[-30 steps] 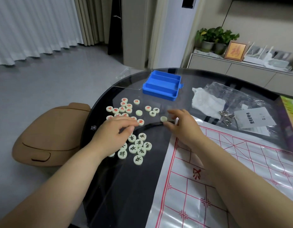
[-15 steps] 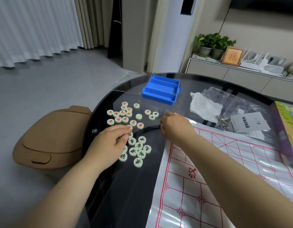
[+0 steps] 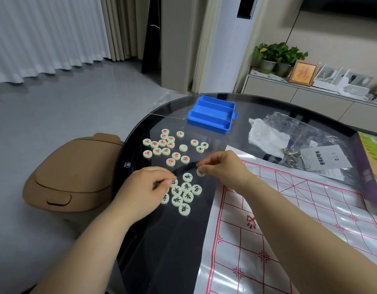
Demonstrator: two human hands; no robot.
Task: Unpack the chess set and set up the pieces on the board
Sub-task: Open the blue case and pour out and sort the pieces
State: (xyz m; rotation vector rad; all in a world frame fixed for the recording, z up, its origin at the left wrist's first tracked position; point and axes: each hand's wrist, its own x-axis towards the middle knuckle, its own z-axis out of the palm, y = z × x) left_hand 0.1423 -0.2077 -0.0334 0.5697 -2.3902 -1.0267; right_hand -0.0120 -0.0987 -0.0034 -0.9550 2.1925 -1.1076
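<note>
Where the table (image 3: pixel 162 251) edges a tan bin (image 3: pixel 73 172) on the floor, the left hand (image 3: pixel 145 187) lies curled over the black-marked pieces (image 3: pixel 186 194), hiding some; whether it grips one I cannot tell. Red-marked pieces (image 3: pixel 162 145) lie beyond. The right hand (image 3: pixel 223 166) pinches one piece (image 3: pixel 200 172) just beside the board (image 3: pixel 289 219). Behind sit a blue case (image 3: pixel 212 114), a plastic bag (image 3: pixel 300 132) and a leaflet (image 3: pixel 323 158).
</note>
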